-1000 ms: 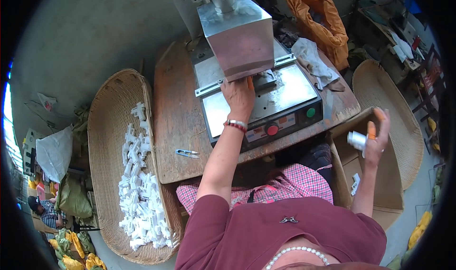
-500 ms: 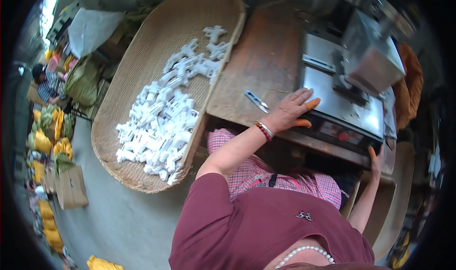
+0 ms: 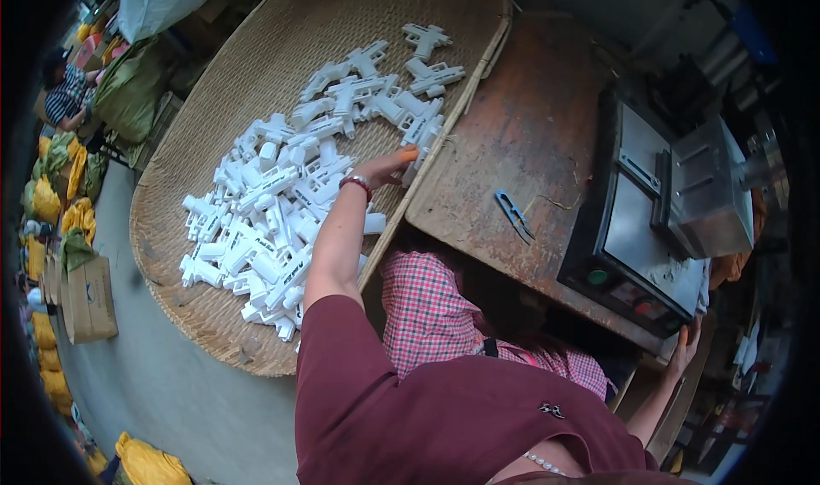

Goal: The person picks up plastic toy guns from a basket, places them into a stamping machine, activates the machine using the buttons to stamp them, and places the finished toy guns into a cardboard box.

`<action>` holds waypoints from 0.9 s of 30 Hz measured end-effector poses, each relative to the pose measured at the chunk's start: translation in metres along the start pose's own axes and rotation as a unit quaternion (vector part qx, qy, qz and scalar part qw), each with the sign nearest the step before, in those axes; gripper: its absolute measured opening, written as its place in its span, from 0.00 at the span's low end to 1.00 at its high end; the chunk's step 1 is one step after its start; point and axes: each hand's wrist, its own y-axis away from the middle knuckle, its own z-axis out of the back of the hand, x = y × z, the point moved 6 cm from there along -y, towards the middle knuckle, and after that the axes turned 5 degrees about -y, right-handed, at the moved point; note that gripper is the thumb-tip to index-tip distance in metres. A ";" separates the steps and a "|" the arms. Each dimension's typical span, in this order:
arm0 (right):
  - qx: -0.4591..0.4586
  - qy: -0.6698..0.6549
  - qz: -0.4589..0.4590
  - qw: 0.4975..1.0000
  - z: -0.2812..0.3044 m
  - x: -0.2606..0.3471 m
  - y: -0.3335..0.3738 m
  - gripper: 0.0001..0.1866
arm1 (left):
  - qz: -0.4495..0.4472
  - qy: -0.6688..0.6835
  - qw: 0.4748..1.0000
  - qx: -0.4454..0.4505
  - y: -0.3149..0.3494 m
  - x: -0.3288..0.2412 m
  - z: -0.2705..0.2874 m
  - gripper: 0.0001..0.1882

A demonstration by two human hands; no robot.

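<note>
My left hand (image 3: 386, 169) is inside the large woven basket (image 3: 162, 271), at its right side. An orange cover shows on a fingertip. The fingers close on a white toy pistol (image 3: 420, 156) by the rim; part of the grip is hidden. Many more white toy pistols (image 3: 273, 203) lie heaped in the basket, several with dark markings. At the right front corner of a metal-topped bench machine (image 3: 645, 237) is my right hand (image 3: 685, 348). Its fingers stretch out along the machine's side, and an orange cover shows there too.
Blue-handled thread snips (image 3: 512, 216) lie on the worn wooden table (image 3: 504, 126), beside a thin string. A green and a red button sit on the machine's front. Far left, a person (image 3: 67, 92) sits among sacks, a cardboard box (image 3: 88, 301) and yellow bundles.
My left hand has left the machine's front edge and reached left into the basket, onto a toy pistol. My right hand stays at the machine's corner. The view has shifted.
</note>
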 end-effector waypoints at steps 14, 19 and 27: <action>0.022 0.057 0.213 0.975 -0.122 0.134 -0.096 0.18 | -0.314 -0.127 0.917 -0.210 0.128 -0.245 -0.201 0.20; -0.024 0.056 0.313 0.948 -0.156 0.161 -0.112 0.11 | -0.536 -0.425 0.660 -0.311 0.144 -0.304 -0.325 0.19; -0.221 0.086 0.250 0.939 -0.027 0.185 -0.050 0.12 | -0.456 -0.253 0.827 -0.210 0.178 -0.319 -0.315 0.15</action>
